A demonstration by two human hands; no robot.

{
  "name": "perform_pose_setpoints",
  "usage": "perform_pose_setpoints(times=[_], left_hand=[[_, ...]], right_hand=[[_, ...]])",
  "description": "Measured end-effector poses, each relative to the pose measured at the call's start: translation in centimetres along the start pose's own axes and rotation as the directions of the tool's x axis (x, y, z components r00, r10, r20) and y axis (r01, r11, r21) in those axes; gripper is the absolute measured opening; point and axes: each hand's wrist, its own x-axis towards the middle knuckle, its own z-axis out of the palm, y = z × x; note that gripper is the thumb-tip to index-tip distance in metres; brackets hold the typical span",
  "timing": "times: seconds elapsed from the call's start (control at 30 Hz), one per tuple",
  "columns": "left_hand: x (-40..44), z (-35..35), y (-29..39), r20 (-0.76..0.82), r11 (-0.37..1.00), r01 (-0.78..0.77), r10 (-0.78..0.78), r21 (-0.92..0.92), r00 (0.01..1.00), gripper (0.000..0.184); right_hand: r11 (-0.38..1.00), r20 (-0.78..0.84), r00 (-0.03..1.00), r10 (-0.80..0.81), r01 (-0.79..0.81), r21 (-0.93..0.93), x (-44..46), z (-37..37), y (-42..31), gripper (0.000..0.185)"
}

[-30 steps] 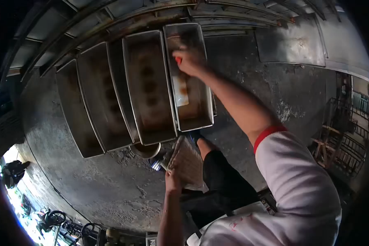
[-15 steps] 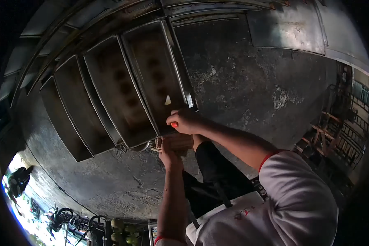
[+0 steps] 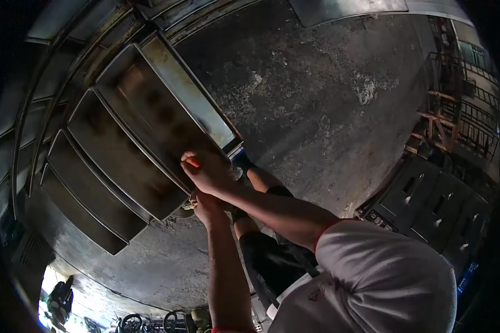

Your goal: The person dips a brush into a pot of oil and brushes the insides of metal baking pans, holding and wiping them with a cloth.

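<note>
The right hand [image 3: 205, 175] grips a red-orange object [image 3: 193, 162] over a stained metal pan [image 3: 144, 119]; the left hand's [image 3: 206, 210] fingers are unclear; shirt print [image 3: 315, 294] illegible.

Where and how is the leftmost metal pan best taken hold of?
I would grip the leftmost pan by its near end rim, coming from the camera's side: this end looks exposed, while its right side adjoins the next pan.
</note>
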Motion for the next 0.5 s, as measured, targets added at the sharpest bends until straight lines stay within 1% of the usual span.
perform_pose_setpoints(times=[0.03,0.07,0.1,0.13,0.17,0.23,0.27,0.3,0.33,0.37,0.4,0.43,0.5], left_hand=[[0.5,-0.1,0.0,0.017,1.000,-0.012,0.012,-0.013,1.000,0.023],[1.0,-0.6,-0.5,0.018,0.999,-0.020,0.021,-0.032,1.000,0.024],[2.3,-2.4,-1.9,0.174,0.968,0.001,0.044,-0.252,0.984,0.024],[3.4,-4.1,-3.2,0.170,0.994,-0.047,0.064,-0.102,0.983,0.024],[4.5,-4.3,-3.6,0.190,0.994,-0.106,0.097,0.037,0.977,0.024],[-1.0,1.7,1.4,-0.049,0.992,-0.027,0.033,0.124,0.998,0.023],[0.6,0.7,0.4,-0.055,0.994,-0.009,0.015,0.105,0.998,0.020],[1.3,0.1,0.0,-0.078,0.995,-0.017,0.024,0.093,0.997,0.020],[1.4,-0.3,-0.5,-0.072,0.993,-0.073,0.080,0.093,0.994,0.019],[1.1,-0.2,-0.8,-0.043,0.987,-0.123,0.128,0.102,0.991,0.019],[-0.7,1.6,1.1,-0.111,0.987,-0.002,0.020,0.158,0.994,0.018],[0.4,0.3,0.2,-0.001,0.993,-0.018,0.018,0.115,1.000,0.016],[-0.1,0.9,0.4,-0.052,0.998,-0.040,0.043,0.054,0.998,0.013]], right_hand=[[1.000,-0.012,1.000,-0.008,0.008,0.005,0.5,0.5,0.2,0.012],[0.978,-0.117,0.986,-0.116,0.134,0.158,0.7,0.1,-2.3,0.013],[0.922,-0.225,0.957,-0.183,0.246,0.299,0.1,0.1,-3.7,0.013],[0.900,-0.234,0.929,-0.288,0.345,0.265,0.4,0.5,-3.8,0.014],[0.897,-0.242,0.924,-0.298,0.358,0.261,1.5,1.6,-2.5,0.014],[0.964,-0.202,0.943,-0.265,0.265,-0.031,4.3,4.7,1.3,0.013],[0.969,-0.174,0.957,-0.232,0.243,0.043,4.3,2.8,-1.9,0.013],[0.968,-0.150,0.961,-0.234,0.245,0.055,4.5,3.5,-3.3,0.013],[0.916,-0.244,0.906,-0.345,0.382,0.123,4.7,4.0,-4.0,0.012],[0.843,-0.365,0.824,-0.434,0.514,0.159,5.4,4.1,-4.4,0.012],[0.909,-0.253,0.891,-0.376,0.408,0.089,7.5,5.1,-2.7,0.010],[0.956,-0.243,0.943,-0.228,0.264,0.128,9.0,6.0,-1.4,0.011],[0.948,-0.141,0.955,-0.260,0.281,0.152,8.4,4.2,-5.9,0.009]])
